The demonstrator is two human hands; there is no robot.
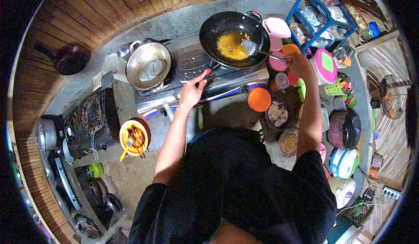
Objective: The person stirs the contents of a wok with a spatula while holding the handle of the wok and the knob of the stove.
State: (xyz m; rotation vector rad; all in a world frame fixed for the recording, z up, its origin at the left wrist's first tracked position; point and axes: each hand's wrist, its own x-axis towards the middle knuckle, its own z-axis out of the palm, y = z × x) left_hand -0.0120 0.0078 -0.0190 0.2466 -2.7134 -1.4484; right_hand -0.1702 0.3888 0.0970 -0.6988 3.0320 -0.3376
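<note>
Left hand (191,93) centre of frame, closed on the red-and-black handle (208,71) of a black wok (210,36). Right hand (301,66), right of centre, closed round the thin metal handle of a spatula (249,47); its broad blade is down in the wok. Wok is upper centre, above both hands in frame, left hand at its lower rim side, right hand off its right edge. Round, deep, glossy inside; yellow shredded-looking food (230,45) sits in liquid at the bottom.

Wok is on the right side of a shiny metal stove (256,75) with blue-and-white stripes on the front. Left side of stove: wide dull steel pan (139,65), scuffed inside. Just below stove, a green-handled utensil (200,117) and, farther right, a smooth orange round item (259,100). Below that, dark bowl with pale crumbly stuff (278,114) and a round container of grainy bits (288,142).

Lower left: yellow bowl (122,134), dark saucy contents. Far left: grill (109,110), wire racks on top; pale mark on its front, maybe digits, too dim to read for sure. Upper right: blue plastic rack (299,3) with bagged goods; pink-lidded tub (326,65) below. Plank wall (109,6) upper left.
</note>
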